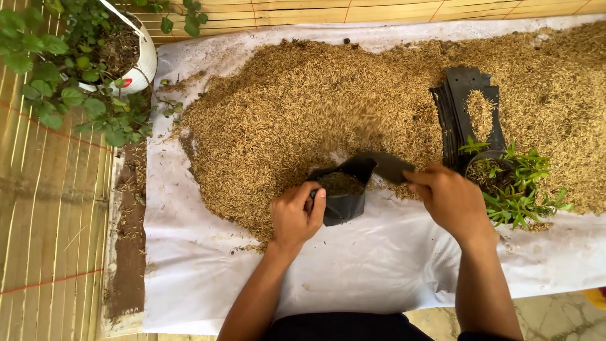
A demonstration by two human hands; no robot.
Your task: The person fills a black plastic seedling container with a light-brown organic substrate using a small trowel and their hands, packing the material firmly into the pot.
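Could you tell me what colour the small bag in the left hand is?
Black bag, clearest in the head view.

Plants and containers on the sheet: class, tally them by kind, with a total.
Black grow bag held open by the left hand: 1
Stack of flat black grow bags: 1
Green seedling clump: 1
White plant pot: 1
Total: 4

A black bag (344,196) sits at the centre on a white sheet (372,265). Golden-tan husks (290,107) spread toward twelve o'clock. Black flat bags (470,110) and green seedlings (521,189) lie at three o'clock; a white pot (146,63) at ten.
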